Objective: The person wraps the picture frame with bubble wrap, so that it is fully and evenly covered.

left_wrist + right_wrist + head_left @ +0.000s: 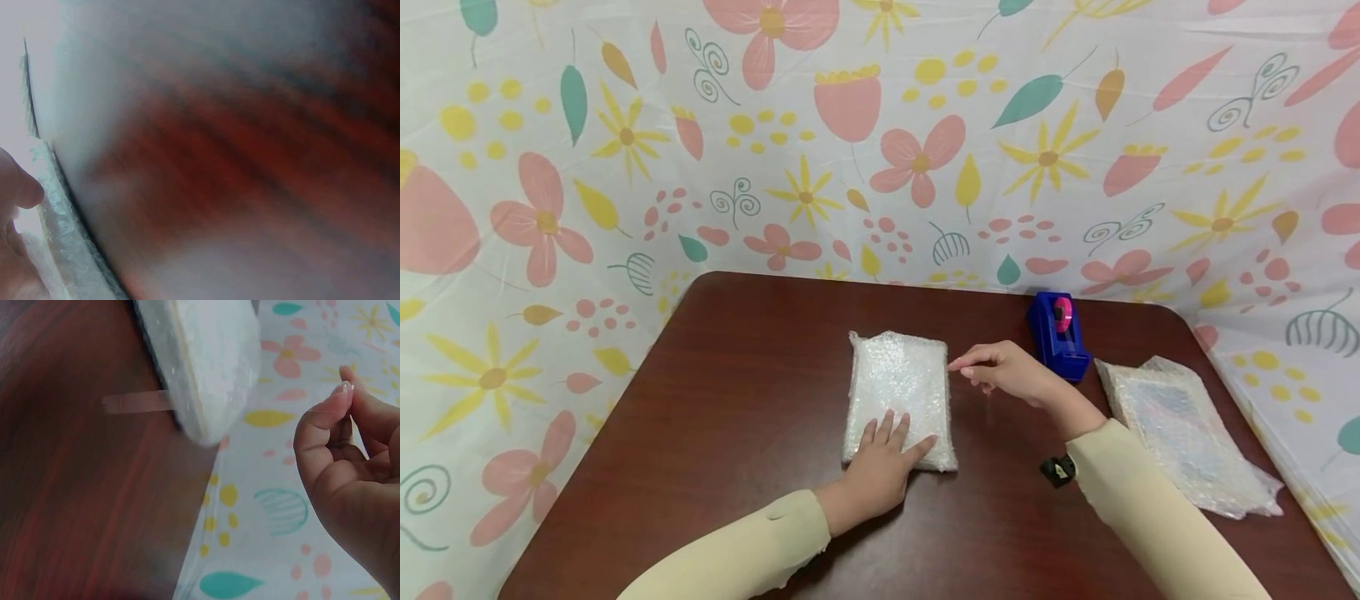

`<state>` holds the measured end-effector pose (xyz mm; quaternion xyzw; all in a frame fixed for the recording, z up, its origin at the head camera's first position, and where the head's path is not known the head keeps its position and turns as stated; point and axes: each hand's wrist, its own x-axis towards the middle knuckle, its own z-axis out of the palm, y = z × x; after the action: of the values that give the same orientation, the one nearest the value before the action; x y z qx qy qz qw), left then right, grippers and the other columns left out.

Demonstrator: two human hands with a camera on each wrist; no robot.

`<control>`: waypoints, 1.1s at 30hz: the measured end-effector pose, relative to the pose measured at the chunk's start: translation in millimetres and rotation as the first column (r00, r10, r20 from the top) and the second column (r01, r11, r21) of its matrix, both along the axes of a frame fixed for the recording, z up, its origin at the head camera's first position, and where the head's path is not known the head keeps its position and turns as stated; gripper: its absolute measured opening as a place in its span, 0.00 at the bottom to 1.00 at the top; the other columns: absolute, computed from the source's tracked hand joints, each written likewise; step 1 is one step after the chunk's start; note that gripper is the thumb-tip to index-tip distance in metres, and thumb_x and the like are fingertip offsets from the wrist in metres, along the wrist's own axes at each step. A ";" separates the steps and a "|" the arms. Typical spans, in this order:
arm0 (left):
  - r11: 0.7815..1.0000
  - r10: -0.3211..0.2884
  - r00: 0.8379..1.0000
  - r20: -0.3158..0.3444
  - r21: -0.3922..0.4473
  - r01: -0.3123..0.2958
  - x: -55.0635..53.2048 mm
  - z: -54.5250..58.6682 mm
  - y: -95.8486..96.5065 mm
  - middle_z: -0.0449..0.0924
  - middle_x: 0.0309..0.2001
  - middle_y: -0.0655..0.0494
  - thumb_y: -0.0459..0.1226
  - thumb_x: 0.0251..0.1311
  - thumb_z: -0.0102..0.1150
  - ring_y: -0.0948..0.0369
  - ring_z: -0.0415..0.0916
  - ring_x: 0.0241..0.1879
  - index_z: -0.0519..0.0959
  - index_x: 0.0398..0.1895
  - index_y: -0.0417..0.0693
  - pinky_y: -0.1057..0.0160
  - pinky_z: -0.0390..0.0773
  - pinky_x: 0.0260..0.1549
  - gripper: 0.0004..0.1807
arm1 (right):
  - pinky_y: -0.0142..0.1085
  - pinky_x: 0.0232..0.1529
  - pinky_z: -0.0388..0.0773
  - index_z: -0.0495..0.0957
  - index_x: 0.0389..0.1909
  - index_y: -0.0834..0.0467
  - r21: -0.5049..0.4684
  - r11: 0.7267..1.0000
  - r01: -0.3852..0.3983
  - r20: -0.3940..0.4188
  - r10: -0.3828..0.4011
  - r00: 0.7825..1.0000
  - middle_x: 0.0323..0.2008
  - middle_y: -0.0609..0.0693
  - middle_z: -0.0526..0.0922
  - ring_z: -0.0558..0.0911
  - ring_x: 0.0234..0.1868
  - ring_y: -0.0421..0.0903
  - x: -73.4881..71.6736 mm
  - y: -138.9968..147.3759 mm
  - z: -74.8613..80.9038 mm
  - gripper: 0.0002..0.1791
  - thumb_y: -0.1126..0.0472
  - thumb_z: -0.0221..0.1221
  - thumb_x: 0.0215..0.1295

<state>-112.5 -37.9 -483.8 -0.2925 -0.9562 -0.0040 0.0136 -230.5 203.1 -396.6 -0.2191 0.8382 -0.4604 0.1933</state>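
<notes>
A flat bubble-wrapped package lies on the brown table in the head view. My left hand rests on its near end with the fingers spread. At the package's right edge is my right hand, thumb and forefinger tips together. In the right wrist view this hand pinches a bit of clear tape, of which only a thin edge shows. Another clear tape strip sticks out from the side of the package. The left wrist view is blurred, with the wrap's edge beside part of the hand.
A blue tape dispenser with a pink core stands at the back right of the table. Near the right edge lies a second bubble-wrapped package. Flower-patterned cloth hangs behind and beside the table.
</notes>
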 end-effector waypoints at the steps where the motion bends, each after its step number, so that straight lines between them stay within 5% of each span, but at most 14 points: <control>1: 1.000 0.001 1.000 -0.001 -0.003 -0.001 -0.5 0.2 -0.1 0.72 0.72 0.40 0.39 0.65 0.59 0.41 0.70 0.72 0.68 0.75 0.67 0.44 0.73 0.68 0.33 | 0.38 0.29 0.83 0.82 0.54 0.71 -0.002 1.000 -0.020 0.003 0.020 1.000 0.33 0.50 0.82 0.78 0.28 0.42 -1.8 -5.2 -2.1 0.15 0.67 0.57 0.74; 7: 1.000 0.000 1.000 -0.010 -0.002 0.000 -2.0 -0.7 -1.0 0.72 0.72 0.40 0.40 0.65 0.60 0.41 0.70 0.72 0.69 0.74 0.67 0.43 0.74 0.67 0.33 | 0.40 0.30 0.83 0.84 0.52 0.70 0.003 0.995 -0.096 0.043 0.096 0.994 0.33 0.62 0.81 0.77 0.28 0.45 -12.0 -40.3 -11.9 0.14 0.69 0.57 0.72; 15: 1.000 -0.010 1.000 0.001 -0.002 0.010 -1.4 -3.0 0.9 0.73 0.72 0.41 0.39 0.66 0.59 0.41 0.70 0.72 0.69 0.74 0.68 0.43 0.74 0.67 0.32 | 0.35 0.35 0.79 0.87 0.52 0.60 0.078 0.979 -0.190 0.084 0.183 0.980 0.39 0.60 0.84 0.77 0.32 0.44 -21.7 -76.3 -16.0 0.13 0.65 0.56 0.75; 21: 1.000 -0.012 0.999 -0.036 -0.012 0.012 -2.2 -2.6 0.4 0.74 0.71 0.42 0.40 0.65 0.60 0.42 0.71 0.72 0.70 0.74 0.69 0.44 0.75 0.66 0.32 | 0.37 0.35 0.78 0.86 0.54 0.58 0.142 0.974 -0.179 0.093 0.167 0.982 0.42 0.61 0.85 0.74 0.30 0.43 -28.1 -96.7 -16.5 0.14 0.65 0.56 0.75; 33: 1.000 -0.016 0.999 -0.041 0.000 0.016 -0.3 -1.9 -0.9 0.74 0.70 0.41 0.40 0.66 0.58 0.41 0.71 0.71 0.71 0.73 0.67 0.44 0.75 0.66 0.31 | 0.33 0.30 0.75 0.87 0.51 0.60 0.141 0.976 -0.166 0.116 0.151 0.982 0.40 0.55 0.87 0.74 0.28 0.40 -34.2 -122.5 -42.5 0.13 0.66 0.57 0.75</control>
<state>-112.8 -38.8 -485.7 -0.3001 -0.9533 0.0016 0.0331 -264.7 80.6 -439.2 -0.2458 0.8392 -0.3898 0.2889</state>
